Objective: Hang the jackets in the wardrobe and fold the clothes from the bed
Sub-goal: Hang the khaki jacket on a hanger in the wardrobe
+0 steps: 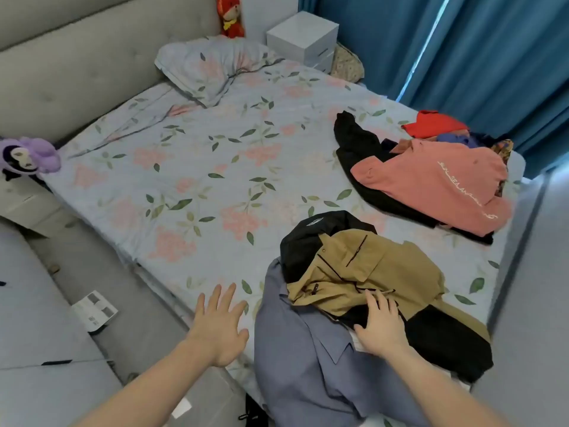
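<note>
The bed (pixel 191 167) runs away from me under a flowered sheet, and most of its middle and left is bare sheet, up to the pillow (pixel 212 67) by the grey headboard (pixel 74 63). The near edge cuts slantwise in front of me, with grey floor (pixel 37 318) to the left where a paper slip (pixel 94 309) lies. On the right the blue curtain (pixel 462 50) hangs close to the far side of the bed, and a pale panel (pixel 535 272) stands along the right edge. My left hand (pixel 220 329) is spread wide, fingers straight, over the near edge of the sheet and holding nothing; I cannot tell whether it touches the sheet. My right hand (pixel 380 326) lies flat with loose fingers on the tan jacket (pixel 369 272), gripping nothing. That jacket is crumpled in the near pile, tan with black trim and a black lower part, a black jacket (pixel 308 238) bunched under its far side. A blue shirt (pixel 308 365) lies beside them, spilling over the near edge of the bed. A second heap sits well apart toward the curtain: a pink shirt (pixel 437 180) with white lettering lies over a black garment (pixel 354 140), with a red top (pixel 434 123) behind.
</note>
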`<state>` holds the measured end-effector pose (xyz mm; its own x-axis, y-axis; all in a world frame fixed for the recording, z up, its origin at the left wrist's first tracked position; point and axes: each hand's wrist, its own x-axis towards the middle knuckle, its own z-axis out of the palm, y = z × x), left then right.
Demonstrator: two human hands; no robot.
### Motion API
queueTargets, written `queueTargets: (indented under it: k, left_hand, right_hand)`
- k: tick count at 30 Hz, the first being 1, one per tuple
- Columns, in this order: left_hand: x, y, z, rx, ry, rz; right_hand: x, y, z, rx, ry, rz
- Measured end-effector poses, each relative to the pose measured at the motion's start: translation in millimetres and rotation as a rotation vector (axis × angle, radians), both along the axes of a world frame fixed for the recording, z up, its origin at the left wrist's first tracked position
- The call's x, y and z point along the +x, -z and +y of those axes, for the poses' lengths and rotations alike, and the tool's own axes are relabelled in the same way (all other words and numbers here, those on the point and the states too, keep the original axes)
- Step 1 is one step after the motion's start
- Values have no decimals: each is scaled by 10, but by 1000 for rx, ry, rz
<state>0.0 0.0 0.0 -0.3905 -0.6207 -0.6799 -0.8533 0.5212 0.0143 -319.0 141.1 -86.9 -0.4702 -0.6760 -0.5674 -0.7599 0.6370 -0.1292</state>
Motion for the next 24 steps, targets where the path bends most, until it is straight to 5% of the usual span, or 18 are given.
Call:
queueTargets:
  k: [12,17,24]
  left_hand:
    - [82,521,-132,24,-15,3]
    - [132,241,-15,71,-135,134]
    - [115,-525,364,101,-298,385]
  right_hand:
    - [-173,751,-300,152,54,103]
    - [76,280,-260,-246,52,14]
    - [81,-1384,-131,-726,117,-337]
